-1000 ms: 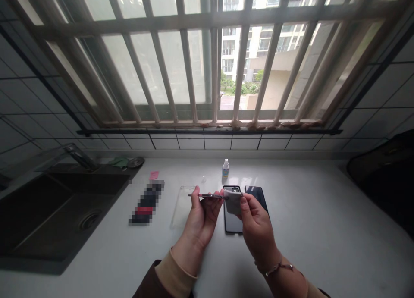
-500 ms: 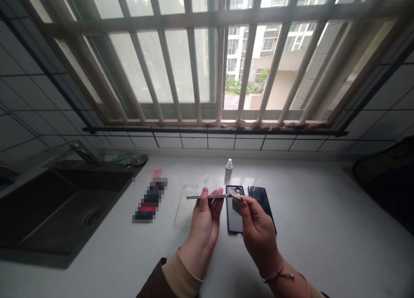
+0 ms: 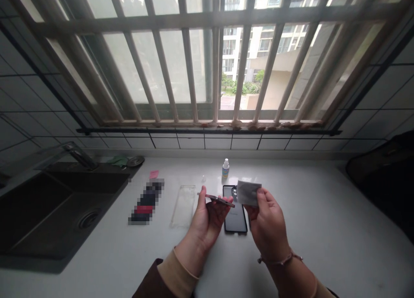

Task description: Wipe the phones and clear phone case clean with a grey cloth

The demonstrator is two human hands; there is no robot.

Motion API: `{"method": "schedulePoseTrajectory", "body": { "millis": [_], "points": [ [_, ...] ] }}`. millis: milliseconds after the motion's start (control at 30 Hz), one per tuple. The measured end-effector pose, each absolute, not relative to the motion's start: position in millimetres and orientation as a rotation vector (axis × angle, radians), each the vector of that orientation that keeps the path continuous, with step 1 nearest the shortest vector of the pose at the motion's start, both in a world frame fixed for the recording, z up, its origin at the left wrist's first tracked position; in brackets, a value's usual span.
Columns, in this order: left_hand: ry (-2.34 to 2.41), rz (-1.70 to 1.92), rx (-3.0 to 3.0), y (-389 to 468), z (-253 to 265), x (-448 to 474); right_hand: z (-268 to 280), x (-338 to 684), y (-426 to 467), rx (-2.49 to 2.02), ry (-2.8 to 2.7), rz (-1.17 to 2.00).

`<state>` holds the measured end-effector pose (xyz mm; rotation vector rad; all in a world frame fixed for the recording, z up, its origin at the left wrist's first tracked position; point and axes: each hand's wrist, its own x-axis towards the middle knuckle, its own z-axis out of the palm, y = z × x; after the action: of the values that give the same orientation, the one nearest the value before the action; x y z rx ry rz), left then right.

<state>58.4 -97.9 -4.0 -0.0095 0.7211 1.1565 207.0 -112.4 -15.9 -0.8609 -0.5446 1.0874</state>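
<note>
Gripped thin, dark-edged, phone-like slab tilted in half-curled left hand, above smooth white counter; pinched rectangular grey cloth in right hand, just right. Judged slab stiff, slick, fragile, best held by edges; cloth light, soft.

The small, square, soft grey cloth no longer bends over the end of the thin, flat phone with shiny edges. Now it is opened out smooth, with a little gap between the two. The right hand that pinches it has gone toward 3 o'clock. The phone in the left hand is not level any more: one end dips toward 4 o'clock. More of the flat black phone with a round camera shows.
</note>
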Motion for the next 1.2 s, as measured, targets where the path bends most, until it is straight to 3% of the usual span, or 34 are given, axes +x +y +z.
{"method": "schedulePoseTrajectory", "body": {
  "millis": [100, 233, 533, 1200],
  "points": [
    [0.766, 1.038, -0.005, -102, 2, 58, -18, 212, -109, -0.936, -0.569, 1.015],
    [0.814, 0.937, 0.104, -107, 5, 57, -23, 211, -129, -1.021, -1.006, 0.696],
    [0.599, 0.974, -0.052, -108, -4, 57, -7, 208, -145, -0.511, -1.866, 0.257],
    [0.803, 1.102, -0.037, -95, 10, 41, -9, 211, -146, -0.701, -1.766, 0.346]
  ]
}}
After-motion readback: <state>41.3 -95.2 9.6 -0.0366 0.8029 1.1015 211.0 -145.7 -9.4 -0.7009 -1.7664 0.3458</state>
